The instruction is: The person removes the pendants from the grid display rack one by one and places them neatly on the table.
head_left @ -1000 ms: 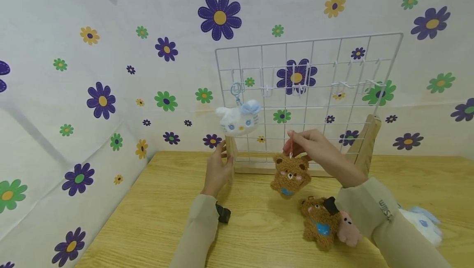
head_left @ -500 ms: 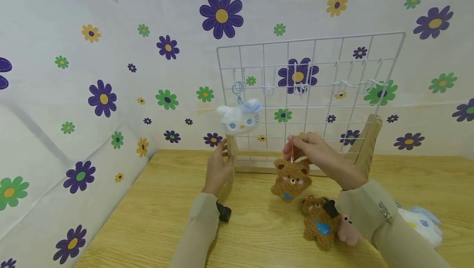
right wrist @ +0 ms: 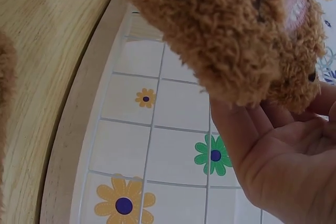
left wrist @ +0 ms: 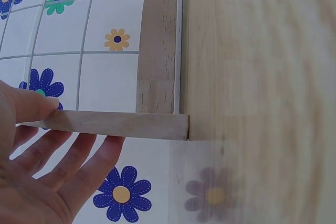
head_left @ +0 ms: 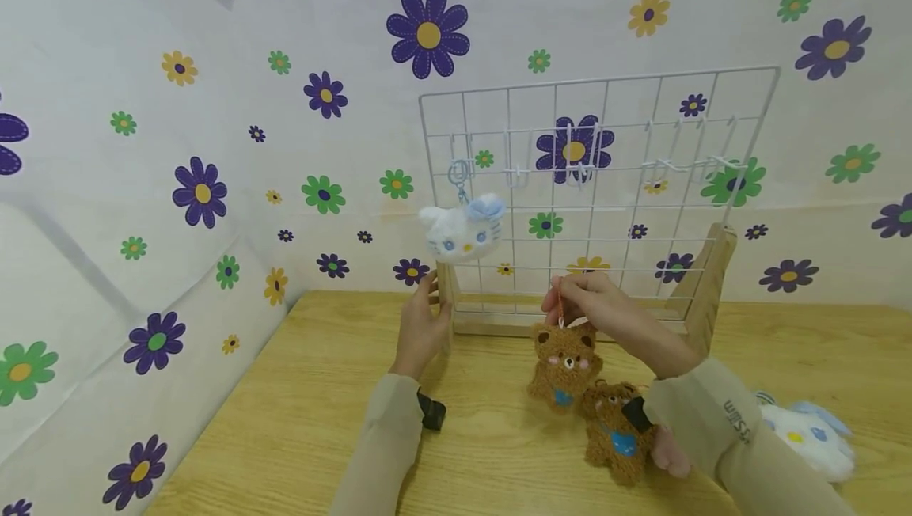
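Note:
My right hand (head_left: pixel 613 314) pinches the red cord (head_left: pixel 560 306) of a brown curly bear plush keychain (head_left: pixel 568 369), which hangs upright in front of the wire grid rack (head_left: pixel 554 207). The bear fills the top of the right wrist view, with my palm and fingers behind it. My left hand (head_left: pixel 422 330) grips the rack's wooden side leg (left wrist: pixel 121 124), thumb on one face and fingers on the other. A second bear plush (head_left: pixel 618 445) lies on the table below, close to the hanging one. On the rack's left hangs a white cat-head plush (head_left: pixel 463 233) with a blue bow.
Several white hooks (head_left: pixel 580 172) sit along the grid's upper half. A pink plush (head_left: pixel 670 453), partly behind my right sleeve, lies beside the second bear. Another white plush (head_left: pixel 812 441) with a blue bow rests on the table (head_left: pixel 285 397) at right.
My right hand has lowered a little, bringing the bear down close to the one on the table. The left hand keeps its grip on the rack's leg.

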Motion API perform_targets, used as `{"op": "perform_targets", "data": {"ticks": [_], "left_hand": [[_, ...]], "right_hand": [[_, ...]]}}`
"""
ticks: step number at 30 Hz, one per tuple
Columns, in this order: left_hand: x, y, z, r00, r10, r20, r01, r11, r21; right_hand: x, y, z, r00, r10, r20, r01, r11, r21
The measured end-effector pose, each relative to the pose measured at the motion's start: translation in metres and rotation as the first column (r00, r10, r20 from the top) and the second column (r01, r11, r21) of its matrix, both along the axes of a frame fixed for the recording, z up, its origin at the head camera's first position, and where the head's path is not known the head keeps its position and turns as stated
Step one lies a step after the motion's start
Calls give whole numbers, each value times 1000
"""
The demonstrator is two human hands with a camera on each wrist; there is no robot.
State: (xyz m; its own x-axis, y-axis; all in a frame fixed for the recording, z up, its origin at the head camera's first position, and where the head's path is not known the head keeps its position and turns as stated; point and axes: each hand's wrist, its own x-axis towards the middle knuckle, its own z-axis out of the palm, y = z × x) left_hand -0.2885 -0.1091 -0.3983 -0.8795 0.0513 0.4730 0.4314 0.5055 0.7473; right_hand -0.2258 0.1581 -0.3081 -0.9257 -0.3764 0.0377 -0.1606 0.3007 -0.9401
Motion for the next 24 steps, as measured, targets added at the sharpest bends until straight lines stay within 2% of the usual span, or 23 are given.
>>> {"op": "perform_targets", "data": {"ticks": [7, 24], "left_hand": [[-1, 1, 0, 1000, 5, 6, -5, 1000, -12], [1, 0, 1, 1000, 4, 3, -4, 1000, 0]], "right_hand": [[-1, -1, -7, 999, 46, -24, -45, 999, 15], [-1, -3, -20, 993, 122, 9, -122, 991, 49]]}}
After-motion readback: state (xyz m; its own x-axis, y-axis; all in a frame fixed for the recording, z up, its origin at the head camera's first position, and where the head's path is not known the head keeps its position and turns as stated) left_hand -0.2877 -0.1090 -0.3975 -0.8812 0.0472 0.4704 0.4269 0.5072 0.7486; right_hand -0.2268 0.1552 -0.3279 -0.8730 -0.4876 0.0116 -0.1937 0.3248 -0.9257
